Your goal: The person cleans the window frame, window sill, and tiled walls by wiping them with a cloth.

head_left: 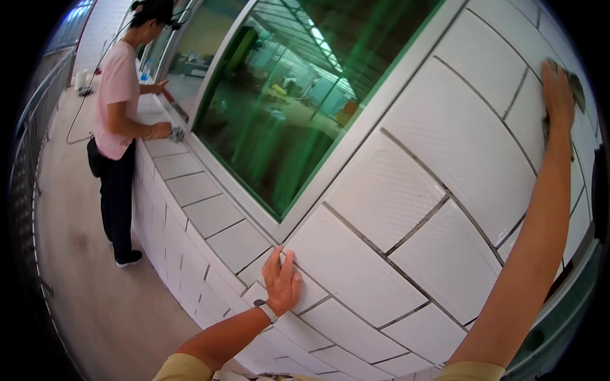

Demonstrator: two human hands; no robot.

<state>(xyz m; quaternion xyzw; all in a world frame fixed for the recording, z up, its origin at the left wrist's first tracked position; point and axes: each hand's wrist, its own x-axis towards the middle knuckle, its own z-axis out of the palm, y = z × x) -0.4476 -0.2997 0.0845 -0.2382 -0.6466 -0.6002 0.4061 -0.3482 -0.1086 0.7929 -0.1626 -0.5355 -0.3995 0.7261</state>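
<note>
High on the right, my right hand (558,98) presses a dark grey-green cloth (577,91) against the white tiled wall (459,143). Part of the cloth is hidden behind the hand and wrist. My left hand (281,282) rests on tiles just below the lower corner of the window frame (277,230), its fingers stretched out and nothing in it. A watch or band (265,309) circles that wrist. Dark joints run between the tiles, and wet-looking streaks show on some of them.
A co-worker in a pink shirt (119,89) stands at the left by the tiled ledge (216,219), with one hand on a grey cloth. A metal railing (39,133) borders the concrete walkway (70,241). Green-tinted window glass (286,108) fills the middle.
</note>
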